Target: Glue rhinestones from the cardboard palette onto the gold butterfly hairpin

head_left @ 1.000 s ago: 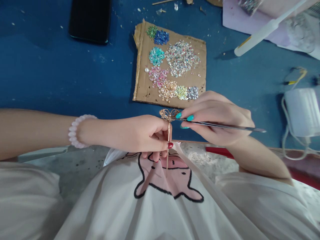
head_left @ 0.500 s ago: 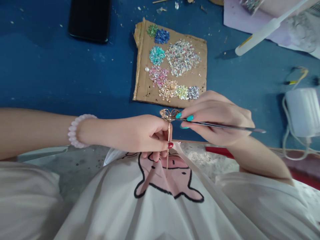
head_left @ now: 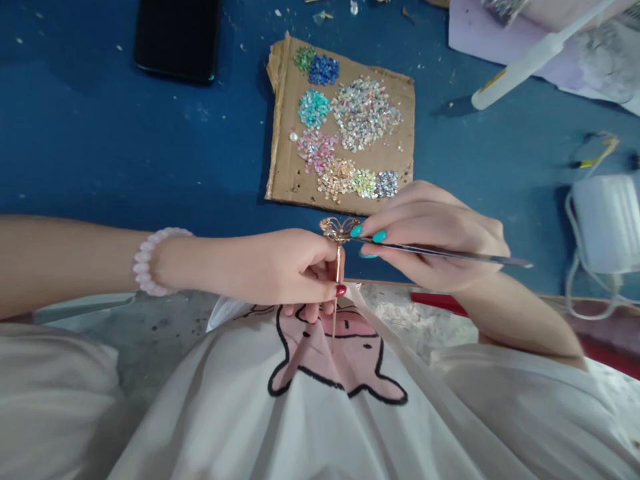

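A gold hairpin with an openwork butterfly-shaped top stands nearly upright in the view, its thin stem pointing towards my shirt. My left hand is closed on the stem, thumb against it just below the ornament. Pinched in my right hand are metal tweezers, held level with their tips at the right side of the butterfly. Whether the tips grip anything is too small to tell. Just beyond both hands lies a cardboard piece bearing separate heaps of small coloured chips and one white pearl bead.
A black phone lies at the back left of the blue table. To the right are a white pen-like tool, a purple sheet and a white adapter with a cable. The table's front edge runs beneath my wrists.
Both hands, the hairpin and the tweezers keep almost the same position. The view has shifted very slightly.
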`<state>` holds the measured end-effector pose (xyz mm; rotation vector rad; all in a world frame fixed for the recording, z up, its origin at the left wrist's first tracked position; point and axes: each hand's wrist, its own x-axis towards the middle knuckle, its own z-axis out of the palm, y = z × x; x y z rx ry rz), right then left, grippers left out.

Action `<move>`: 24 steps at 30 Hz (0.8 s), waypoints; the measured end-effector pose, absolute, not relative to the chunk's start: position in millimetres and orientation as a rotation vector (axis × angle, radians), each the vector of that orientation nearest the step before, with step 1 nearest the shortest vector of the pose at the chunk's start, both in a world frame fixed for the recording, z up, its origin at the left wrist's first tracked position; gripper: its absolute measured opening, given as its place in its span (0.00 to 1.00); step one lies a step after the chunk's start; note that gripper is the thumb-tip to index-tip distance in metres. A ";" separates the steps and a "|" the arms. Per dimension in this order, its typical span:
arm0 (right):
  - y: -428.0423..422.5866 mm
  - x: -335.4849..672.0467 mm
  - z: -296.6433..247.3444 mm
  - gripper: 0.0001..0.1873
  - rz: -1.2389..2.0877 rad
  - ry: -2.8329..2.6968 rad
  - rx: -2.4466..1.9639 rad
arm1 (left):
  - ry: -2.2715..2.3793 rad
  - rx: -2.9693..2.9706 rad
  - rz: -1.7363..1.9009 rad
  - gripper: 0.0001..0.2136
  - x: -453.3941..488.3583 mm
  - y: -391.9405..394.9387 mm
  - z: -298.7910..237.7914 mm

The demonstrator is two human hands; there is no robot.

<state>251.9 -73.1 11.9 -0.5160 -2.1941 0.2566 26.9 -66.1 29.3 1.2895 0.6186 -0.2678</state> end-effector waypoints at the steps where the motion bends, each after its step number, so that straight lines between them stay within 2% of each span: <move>1: -72.7 252.6 13.6 0.09 0.254 -2.208 -0.507 | 0.616 1.293 -0.264 0.03 27.0 -65.9 29.6; 7: -71.8 255.2 19.8 0.09 0.265 -2.290 -0.490 | 0.647 1.307 -0.273 0.05 27.8 -65.0 31.1; 16: -74.9 250.9 8.2 0.04 0.308 -2.142 -0.544 | 0.617 1.295 -0.249 0.07 27.5 -65.2 29.7; 24: -73.7 252.4 11.7 0.09 0.262 -2.188 -0.499 | 0.628 1.302 -0.260 0.04 27.0 -65.6 31.9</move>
